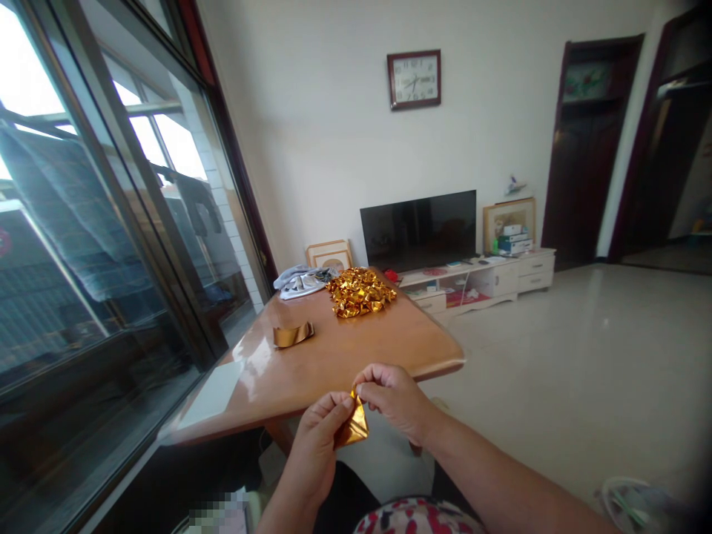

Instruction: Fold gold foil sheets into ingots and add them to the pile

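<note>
Just off the table's near edge, my left hand (pixel 321 430) pinches a piece of shiny gold foil paper (pixel 356 428) between thumb and fingers. My right hand (pixel 392 397) is closed on the same foil at its top corner, close beside the left thumb. The foil looks partly folded, with a wide lower part and a narrow top. On the wooden table (pixel 356 356) lies a heap of folded gold foil pieces (pixel 361 291). Left of the heap sits a small curled stack of gold-brown sheets (pixel 293 335).
A grey cloth bundle (pixel 303 282) rests at the table's far left, and a pale flat sheet (pixel 211 393) at its near left corner. Windows (pixel 139 185) run along the left. Beyond the table stands a white TV cabinet (pixel 495 278) with a television (pixel 420 230). A bin (pixel 634 504) is at the lower right.
</note>
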`<state>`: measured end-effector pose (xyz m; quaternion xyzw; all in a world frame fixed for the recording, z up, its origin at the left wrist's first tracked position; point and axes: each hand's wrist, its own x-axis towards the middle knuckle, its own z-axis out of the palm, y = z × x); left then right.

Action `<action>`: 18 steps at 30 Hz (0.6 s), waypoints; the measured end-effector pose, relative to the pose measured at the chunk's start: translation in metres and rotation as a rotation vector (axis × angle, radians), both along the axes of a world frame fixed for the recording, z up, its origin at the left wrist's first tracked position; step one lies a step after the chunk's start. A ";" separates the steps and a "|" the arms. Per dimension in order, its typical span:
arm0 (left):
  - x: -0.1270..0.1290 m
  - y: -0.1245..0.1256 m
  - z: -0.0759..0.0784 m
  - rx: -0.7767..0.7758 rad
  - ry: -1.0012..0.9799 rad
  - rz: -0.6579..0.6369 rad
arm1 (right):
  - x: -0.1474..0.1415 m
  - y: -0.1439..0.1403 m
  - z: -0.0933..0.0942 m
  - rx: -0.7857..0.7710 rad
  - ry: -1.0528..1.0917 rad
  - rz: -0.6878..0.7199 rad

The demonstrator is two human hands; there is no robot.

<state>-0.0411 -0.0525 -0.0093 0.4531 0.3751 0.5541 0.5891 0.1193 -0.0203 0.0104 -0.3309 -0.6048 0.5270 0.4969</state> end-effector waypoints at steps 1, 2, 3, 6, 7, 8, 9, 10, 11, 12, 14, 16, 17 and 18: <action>0.000 0.000 0.001 -0.011 -0.001 -0.012 | 0.001 0.000 0.001 -0.004 -0.009 0.012; -0.001 -0.001 0.002 -0.021 0.003 -0.025 | 0.003 0.000 0.002 -0.005 -0.018 0.023; -0.001 -0.001 0.003 -0.031 0.010 -0.038 | 0.004 0.001 0.003 -0.004 -0.030 0.029; -0.002 -0.002 0.005 -0.046 0.047 -0.065 | 0.008 0.002 0.004 0.018 -0.071 0.034; -0.003 -0.002 0.006 -0.047 0.058 -0.074 | 0.009 0.002 0.004 0.029 -0.083 0.036; -0.003 -0.002 0.006 -0.048 0.068 -0.085 | 0.011 0.003 0.004 0.036 -0.097 0.045; -0.004 -0.003 0.006 -0.051 0.076 -0.099 | 0.013 0.003 0.004 0.040 -0.113 0.062; -0.005 -0.003 0.006 -0.057 0.082 -0.114 | 0.015 0.003 0.005 0.040 -0.132 0.087; -0.005 -0.003 0.005 -0.066 0.087 -0.129 | 0.017 0.004 0.005 0.039 -0.152 0.116; -0.006 -0.003 0.005 -0.078 0.091 -0.142 | 0.019 0.004 0.006 0.035 -0.168 0.143; -0.007 -0.003 0.004 -0.093 0.104 -0.159 | 0.022 0.004 0.007 0.025 -0.184 0.181; -0.008 -0.002 0.003 -0.090 0.121 -0.163 | 0.024 0.005 0.008 0.010 -0.178 0.201; -0.008 -0.002 0.003 -0.083 0.126 -0.159 | 0.024 0.005 0.009 -0.003 -0.165 0.211; -0.009 -0.001 0.003 -0.073 0.128 -0.151 | 0.024 0.006 0.009 -0.020 -0.148 0.221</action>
